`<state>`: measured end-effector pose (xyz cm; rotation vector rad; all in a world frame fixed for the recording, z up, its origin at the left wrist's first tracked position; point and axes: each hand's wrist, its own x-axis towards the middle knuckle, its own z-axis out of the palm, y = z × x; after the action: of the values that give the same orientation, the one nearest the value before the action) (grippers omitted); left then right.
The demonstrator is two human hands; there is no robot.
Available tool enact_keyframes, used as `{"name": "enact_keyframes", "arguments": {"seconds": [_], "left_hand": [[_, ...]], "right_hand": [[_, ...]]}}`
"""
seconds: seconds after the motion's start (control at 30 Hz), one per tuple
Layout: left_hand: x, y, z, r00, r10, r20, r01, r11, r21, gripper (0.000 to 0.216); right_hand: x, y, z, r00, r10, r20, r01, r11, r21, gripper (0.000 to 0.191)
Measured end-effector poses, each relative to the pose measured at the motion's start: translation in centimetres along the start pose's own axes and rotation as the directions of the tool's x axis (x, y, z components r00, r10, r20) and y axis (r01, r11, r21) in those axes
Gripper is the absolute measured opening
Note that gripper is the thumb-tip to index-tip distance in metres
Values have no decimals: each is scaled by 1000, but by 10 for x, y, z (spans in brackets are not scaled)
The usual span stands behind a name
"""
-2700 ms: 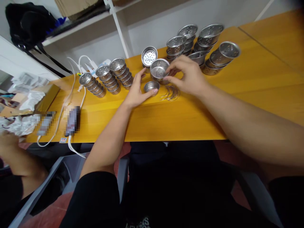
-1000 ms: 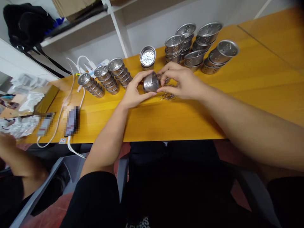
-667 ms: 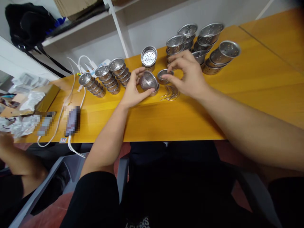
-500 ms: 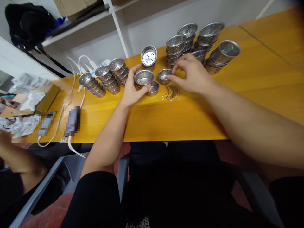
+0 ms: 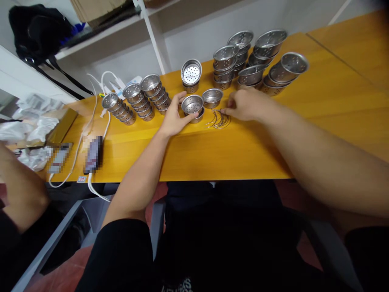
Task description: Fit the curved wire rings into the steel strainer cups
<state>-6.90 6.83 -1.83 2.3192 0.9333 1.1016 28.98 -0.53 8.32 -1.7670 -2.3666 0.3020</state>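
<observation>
My left hand [image 5: 176,116] is closed around the side of a perforated metal cup [image 5: 192,104], thumb at the front and fingers at the back. That cup sits on a second metal cup [image 5: 199,118], which it mostly covers. Beside them, to the right, stands a small metal cup [image 5: 212,97]. In front of it lies a loose pile of thin curved wires [image 5: 219,120]. My right hand [image 5: 241,104] reaches down to the pile's right end, its thumb and fingers curled together at the wire tips; the exact pinch is partly hidden.
Stacks of perforated cups stand at the left [image 5: 148,98] and right [image 5: 225,67], with a shiny cup [image 5: 191,71] behind my hands. Two blurred phone-like devices [image 5: 93,154] with white cables lie left. Another person's arm [image 5: 22,182] is at the far left.
My left hand has moved right and down, bringing its cup over the second cup. My right hand has left the small cup's rim and come down to the wires.
</observation>
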Motion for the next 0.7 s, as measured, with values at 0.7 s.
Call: {"name": "enact_keyframes", "arguments": {"seconds": [0.7], "left_hand": [[5,45,2,984,-159,77,173,957,-232,115]], "right_hand": [[4,-6,29,929,-252,-270,305,936,178,44]]}}
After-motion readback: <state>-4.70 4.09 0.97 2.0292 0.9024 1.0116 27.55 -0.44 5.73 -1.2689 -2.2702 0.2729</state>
